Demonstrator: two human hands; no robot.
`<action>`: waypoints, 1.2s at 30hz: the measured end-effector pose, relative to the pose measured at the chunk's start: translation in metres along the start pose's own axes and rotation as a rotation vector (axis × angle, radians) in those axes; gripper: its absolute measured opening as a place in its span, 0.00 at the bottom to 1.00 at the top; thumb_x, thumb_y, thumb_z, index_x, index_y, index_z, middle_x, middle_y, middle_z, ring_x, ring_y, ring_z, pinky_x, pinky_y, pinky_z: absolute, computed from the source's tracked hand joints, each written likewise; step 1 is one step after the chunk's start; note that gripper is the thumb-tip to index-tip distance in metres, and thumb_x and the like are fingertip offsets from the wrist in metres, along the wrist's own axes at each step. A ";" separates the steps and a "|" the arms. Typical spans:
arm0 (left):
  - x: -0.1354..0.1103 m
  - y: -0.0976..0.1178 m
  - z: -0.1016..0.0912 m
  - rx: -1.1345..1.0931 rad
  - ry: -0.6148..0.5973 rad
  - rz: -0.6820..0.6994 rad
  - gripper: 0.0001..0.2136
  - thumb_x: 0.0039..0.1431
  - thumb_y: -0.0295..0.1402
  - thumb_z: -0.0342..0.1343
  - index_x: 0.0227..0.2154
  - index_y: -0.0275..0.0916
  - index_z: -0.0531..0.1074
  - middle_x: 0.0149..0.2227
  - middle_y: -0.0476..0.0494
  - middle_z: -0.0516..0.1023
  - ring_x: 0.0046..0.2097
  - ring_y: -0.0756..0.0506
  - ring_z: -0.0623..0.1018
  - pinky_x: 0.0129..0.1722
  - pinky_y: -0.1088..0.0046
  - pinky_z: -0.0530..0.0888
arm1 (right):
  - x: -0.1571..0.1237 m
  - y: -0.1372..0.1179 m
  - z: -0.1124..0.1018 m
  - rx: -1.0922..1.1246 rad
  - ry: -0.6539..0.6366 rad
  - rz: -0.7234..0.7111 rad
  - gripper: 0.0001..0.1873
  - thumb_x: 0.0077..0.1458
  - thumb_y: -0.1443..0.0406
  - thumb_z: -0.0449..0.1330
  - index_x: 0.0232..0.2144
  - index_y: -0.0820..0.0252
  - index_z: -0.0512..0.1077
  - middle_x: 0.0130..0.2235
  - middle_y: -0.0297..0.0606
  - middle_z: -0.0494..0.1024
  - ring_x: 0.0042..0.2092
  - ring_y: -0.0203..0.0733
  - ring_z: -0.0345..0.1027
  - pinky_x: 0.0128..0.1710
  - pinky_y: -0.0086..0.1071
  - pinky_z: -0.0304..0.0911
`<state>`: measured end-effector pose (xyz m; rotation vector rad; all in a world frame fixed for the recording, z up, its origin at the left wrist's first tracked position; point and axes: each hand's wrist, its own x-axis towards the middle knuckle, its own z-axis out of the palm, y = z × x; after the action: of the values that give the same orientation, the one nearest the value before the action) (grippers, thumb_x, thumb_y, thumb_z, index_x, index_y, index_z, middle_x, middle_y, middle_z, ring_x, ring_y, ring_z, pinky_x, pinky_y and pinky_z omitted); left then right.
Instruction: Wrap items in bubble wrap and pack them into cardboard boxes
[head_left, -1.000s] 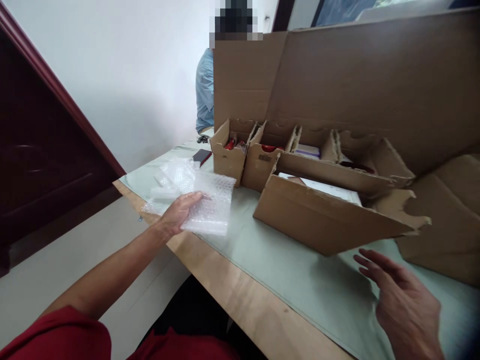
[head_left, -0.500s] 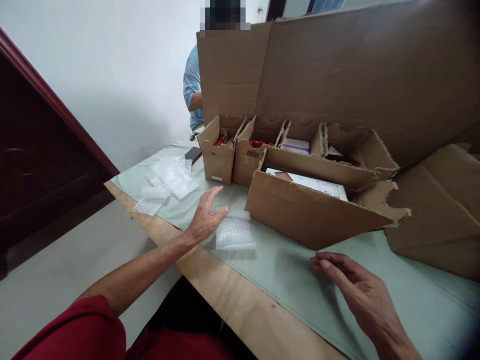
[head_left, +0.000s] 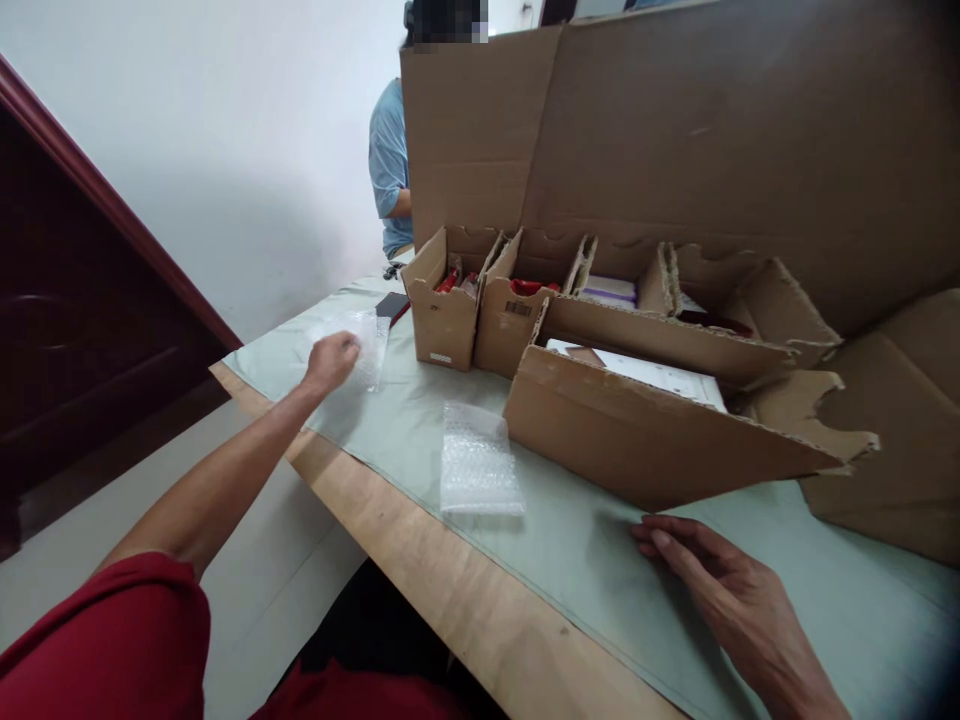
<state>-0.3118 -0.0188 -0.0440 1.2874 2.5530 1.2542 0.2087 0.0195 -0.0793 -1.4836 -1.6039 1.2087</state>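
Note:
My left hand [head_left: 331, 361] reaches out to the far left of the table and closes on a sheet of bubble wrap [head_left: 365, 347] lying there. A second bubble wrap piece [head_left: 478, 472] lies flat on the green mat [head_left: 420, 400] near the wooden table edge. My right hand [head_left: 720, 585] rests flat on the mat with fingers stretched out, just in front of the torn cardboard tray [head_left: 645, 440]. Behind it stands a row of small cardboard compartments [head_left: 480, 310] with red items inside.
A tall cardboard sheet [head_left: 675, 130] stands upright behind the boxes. A person in a blue shirt [head_left: 388, 160] stands behind it. A dark phone [head_left: 391, 305] lies left of the compartments. More cardboard [head_left: 900, 420] sits at the right. A dark wooden door [head_left: 75, 300] is on the left.
My left hand let go of one bubble wrap piece on the mat and moved left to grip another sheet. My right hand came down flat on the mat.

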 end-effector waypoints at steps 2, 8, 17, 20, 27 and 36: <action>0.014 0.001 -0.017 -0.111 0.057 0.001 0.04 0.50 0.29 0.55 0.27 0.40 0.75 0.27 0.48 0.77 0.36 0.43 0.76 0.39 0.70 0.71 | 0.000 -0.002 0.001 0.004 0.004 0.000 0.21 0.37 0.50 0.70 0.32 0.57 0.81 0.34 0.43 0.86 0.37 0.53 0.82 0.42 0.42 0.79; 0.036 0.008 -0.059 -0.413 0.230 0.026 0.04 0.51 0.26 0.54 0.30 0.37 0.73 0.27 0.53 0.73 0.29 0.52 0.70 0.32 0.78 0.68 | -0.001 -0.009 0.001 -0.049 0.021 0.094 0.22 0.36 0.50 0.68 0.32 0.57 0.81 0.36 0.43 0.86 0.40 0.53 0.82 0.48 0.39 0.76; 0.032 0.026 -0.039 -0.668 0.213 0.078 0.02 0.52 0.28 0.60 0.31 0.37 0.74 0.29 0.51 0.77 0.31 0.52 0.74 0.37 0.77 0.72 | -0.001 -0.011 0.002 -0.035 0.030 0.085 0.21 0.35 0.51 0.68 0.31 0.56 0.81 0.36 0.44 0.86 0.38 0.53 0.82 0.46 0.38 0.77; 0.031 0.038 -0.033 -0.697 0.187 0.114 0.02 0.54 0.29 0.61 0.31 0.37 0.74 0.30 0.50 0.77 0.33 0.52 0.75 0.38 0.77 0.73 | 0.000 -0.008 0.001 -0.020 0.026 0.059 0.20 0.35 0.51 0.69 0.30 0.54 0.81 0.35 0.42 0.86 0.38 0.53 0.82 0.46 0.40 0.77; 0.028 0.036 -0.052 -0.366 -0.157 0.229 0.17 0.54 0.38 0.63 0.46 0.38 0.77 0.52 0.37 0.79 0.57 0.38 0.75 0.56 0.64 0.71 | 0.000 -0.009 0.000 -0.055 0.011 0.052 0.19 0.35 0.51 0.68 0.30 0.54 0.81 0.36 0.43 0.86 0.38 0.53 0.82 0.47 0.40 0.77; -0.020 -0.063 -0.093 0.243 -0.351 0.106 0.23 0.34 0.35 0.65 0.39 0.43 0.79 0.61 0.35 0.75 0.69 0.24 0.61 0.67 0.43 0.55 | 0.002 -0.009 0.004 -0.029 0.025 0.102 0.20 0.35 0.52 0.67 0.31 0.56 0.81 0.35 0.43 0.85 0.39 0.53 0.81 0.46 0.38 0.76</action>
<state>-0.3733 -0.1143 -0.0292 1.5438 2.4604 0.6643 0.2014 0.0208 -0.0724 -1.6100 -1.5520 1.2227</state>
